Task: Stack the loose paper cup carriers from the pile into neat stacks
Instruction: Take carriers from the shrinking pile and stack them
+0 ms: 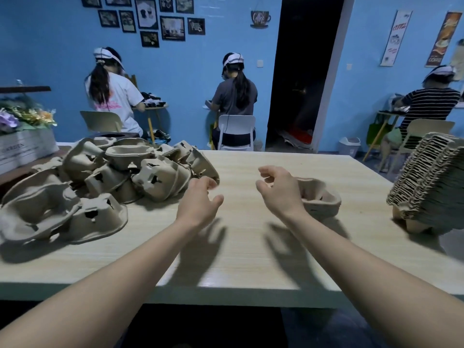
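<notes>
A jumbled pile of brown pulp cup carriers covers the left part of the pale wooden table. My left hand hovers just right of the pile with its fingers loosely spread, holding nothing. My right hand hangs in the air over the table's middle, fingers relaxed and slightly curled, empty. Just behind and right of it a single carrier lies on the table, apart from the hand. A tall, leaning stack of nested carriers stands at the table's right edge.
A white crate with artificial flowers sits at the far left. Three people sit on chairs beyond the table, facing the blue wall. A dark doorway opens at the back, with a small bin beside it.
</notes>
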`<state>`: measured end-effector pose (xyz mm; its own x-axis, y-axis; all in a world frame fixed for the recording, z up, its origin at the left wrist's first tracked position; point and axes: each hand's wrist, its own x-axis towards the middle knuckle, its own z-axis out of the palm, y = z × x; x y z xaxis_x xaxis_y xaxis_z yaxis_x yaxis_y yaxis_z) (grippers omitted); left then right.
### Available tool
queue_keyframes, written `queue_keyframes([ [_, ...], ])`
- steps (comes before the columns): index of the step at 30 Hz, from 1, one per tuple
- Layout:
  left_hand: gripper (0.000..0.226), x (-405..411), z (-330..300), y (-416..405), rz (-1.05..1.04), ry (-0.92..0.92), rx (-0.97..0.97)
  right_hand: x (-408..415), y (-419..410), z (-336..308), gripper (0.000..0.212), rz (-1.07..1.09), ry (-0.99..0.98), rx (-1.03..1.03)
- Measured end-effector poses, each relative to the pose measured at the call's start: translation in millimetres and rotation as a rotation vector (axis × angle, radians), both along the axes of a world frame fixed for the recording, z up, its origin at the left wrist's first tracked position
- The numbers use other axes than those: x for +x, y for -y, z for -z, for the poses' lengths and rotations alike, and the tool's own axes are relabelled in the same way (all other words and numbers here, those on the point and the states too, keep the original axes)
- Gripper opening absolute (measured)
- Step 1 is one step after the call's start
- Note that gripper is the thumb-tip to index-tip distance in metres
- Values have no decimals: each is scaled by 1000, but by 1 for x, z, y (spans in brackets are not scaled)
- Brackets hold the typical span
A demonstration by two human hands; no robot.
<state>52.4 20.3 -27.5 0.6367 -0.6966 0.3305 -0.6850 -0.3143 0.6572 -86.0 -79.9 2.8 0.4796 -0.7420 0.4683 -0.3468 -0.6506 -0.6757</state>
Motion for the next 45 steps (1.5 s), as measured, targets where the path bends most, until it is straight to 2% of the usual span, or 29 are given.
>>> queue_keyframes([
  [8, 34, 47, 34, -28, -64, 82, 110, 66, -1, 36, 37, -72, -66, 116],
  [17, 28, 56, 43, -21, -44, 256, 193, 133, 23, 42, 40, -59, -59, 116],
  [22, 27, 56, 42, -21, -48, 252, 206, 162, 36, 40, 44, -44, -55, 102],
  [25, 27, 56, 43, -21, -52, 252, 206, 175, 41, 38, 40, -53, -61, 127],
  [27, 26, 56, 43, -22, -56, 252, 207, 182, 41, 38, 29, -51, -66, 132],
  [32, 26, 56, 42, -22, -51, 253, 211, 179, 32, 38, 8, -60, -20, 98],
  [37, 25, 57, 44, -21, -56, 261, 212, 148, 27, 40, 7, -50, 18, -43],
  [45, 27, 53, 41, -20, -61, 292, 237, 95, 19, 30, 8, -46, 29, -101],
])
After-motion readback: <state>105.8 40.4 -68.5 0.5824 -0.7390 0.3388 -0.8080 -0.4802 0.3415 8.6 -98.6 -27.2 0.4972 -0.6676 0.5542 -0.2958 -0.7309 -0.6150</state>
